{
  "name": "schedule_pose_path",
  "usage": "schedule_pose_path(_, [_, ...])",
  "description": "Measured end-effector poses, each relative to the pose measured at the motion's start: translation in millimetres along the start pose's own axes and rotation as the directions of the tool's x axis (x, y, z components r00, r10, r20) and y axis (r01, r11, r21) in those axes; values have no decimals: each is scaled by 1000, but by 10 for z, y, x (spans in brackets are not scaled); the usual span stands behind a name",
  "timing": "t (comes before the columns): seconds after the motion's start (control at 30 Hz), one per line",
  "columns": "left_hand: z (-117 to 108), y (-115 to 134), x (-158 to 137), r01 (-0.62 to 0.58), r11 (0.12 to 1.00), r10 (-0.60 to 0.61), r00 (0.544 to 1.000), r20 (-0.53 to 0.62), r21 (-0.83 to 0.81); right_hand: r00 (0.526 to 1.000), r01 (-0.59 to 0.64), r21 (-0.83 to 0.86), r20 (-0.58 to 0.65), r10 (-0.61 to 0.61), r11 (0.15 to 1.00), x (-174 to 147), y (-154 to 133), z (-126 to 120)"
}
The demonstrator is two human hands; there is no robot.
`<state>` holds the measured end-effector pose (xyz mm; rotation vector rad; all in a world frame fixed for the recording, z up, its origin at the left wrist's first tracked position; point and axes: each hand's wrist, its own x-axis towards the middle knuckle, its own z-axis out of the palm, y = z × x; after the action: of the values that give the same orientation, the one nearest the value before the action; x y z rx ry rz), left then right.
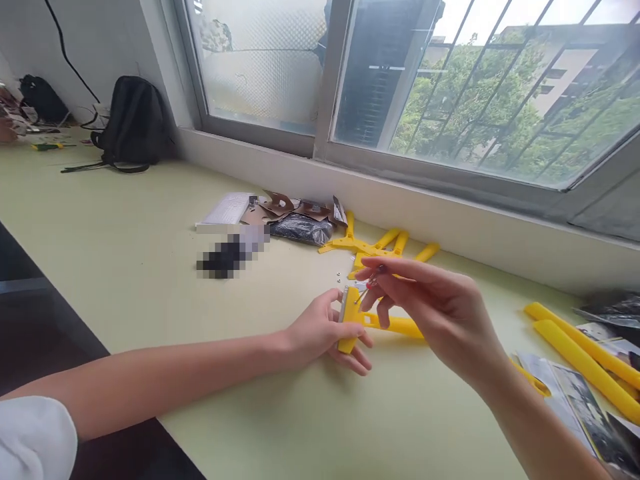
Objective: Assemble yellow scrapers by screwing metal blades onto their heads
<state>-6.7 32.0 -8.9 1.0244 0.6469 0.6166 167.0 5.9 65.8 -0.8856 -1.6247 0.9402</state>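
Observation:
My left hand (320, 328) is closed around the wide head of a yellow scraper (353, 320), which has a pale metal strip along its left edge. The scraper's handle (400, 325) points right, passing beneath my right hand (435, 293). Between the thumb and fingers of that hand is a small screwdriver (369, 287), partly hidden by the fingers. Its thin shaft slants down to the face of the scraper head, where the tip appears to meet a small screw. Two tiny metal nuts (339, 277) lie on the table just beyond my left hand.
More yellow scraper parts (370, 248) lie behind my hands, beside a black plastic bag (303, 228) and torn cardboard. Yellow handles (585, 353) rest on printed sheets at right. A white packet (227, 208) and a black backpack (133, 123) sit farther left. The window wall (450, 213) borders the table.

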Motion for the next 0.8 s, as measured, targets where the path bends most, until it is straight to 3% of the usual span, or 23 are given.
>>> schedule_pose_path(0.23, [3,-14,-5,-24,999,22,999,26,42,986,23,-3,-167,-23,1000,29,-40,81])
schedule_pose_path(0.43, [-20,-30,-8,-34,999,32,999,35,41,994,92,-60,-52,-95,994,-12,-30,52])
schedule_pose_path(0.57, [-29,-44,-4,-46,998,44,998,44,45,982,71,-166,-164,-98,984,-35,-70,57])
schedule_pose_path(0.67, [-32,-48,-1,-47,998,45,998,50,47,976,51,-149,-201,-81,988,-34,-79,83])
schedule_pose_path(0.8, [-36,-45,-3,-48,998,46,997,55,49,991,89,-109,-92,-99,990,-35,-91,81])
